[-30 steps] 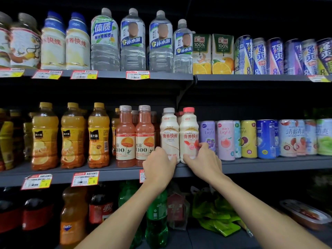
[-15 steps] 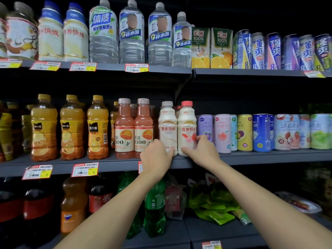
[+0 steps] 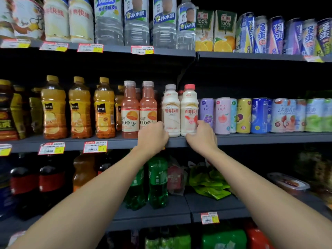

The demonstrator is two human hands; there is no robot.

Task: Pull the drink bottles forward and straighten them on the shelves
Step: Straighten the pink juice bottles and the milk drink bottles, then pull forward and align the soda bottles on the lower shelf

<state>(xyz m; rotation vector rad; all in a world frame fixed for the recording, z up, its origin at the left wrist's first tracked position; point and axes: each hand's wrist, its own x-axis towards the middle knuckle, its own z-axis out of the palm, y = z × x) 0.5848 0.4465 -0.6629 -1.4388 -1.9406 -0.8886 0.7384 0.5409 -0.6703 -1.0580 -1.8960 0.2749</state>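
Two white milk-drink bottles stand upright side by side at the front edge of the middle shelf (image 3: 269, 138): one with a pale cap (image 3: 170, 108) and one with a red cap (image 3: 189, 106). My left hand (image 3: 152, 136) grips the base of the pale-capped bottle from its left side. My right hand (image 3: 202, 136) grips the base of the red-capped bottle from its right side. Both bottle bottoms are partly hidden by my fingers. More bottles of the same kind stand behind them, mostly hidden.
Two pink grapefruit bottles (image 3: 138, 108) stand just left, then orange juice bottles (image 3: 79, 108). Cans (image 3: 222, 115) line the shelf to the right. Water bottles and juice cartons (image 3: 214, 31) fill the top shelf. Green soda bottles (image 3: 157, 182) and bags sit below.
The view has tilted down a little, so the shelves sit higher in frame. Both hands stay at the bases of the two white bottles, which stand about where they were.
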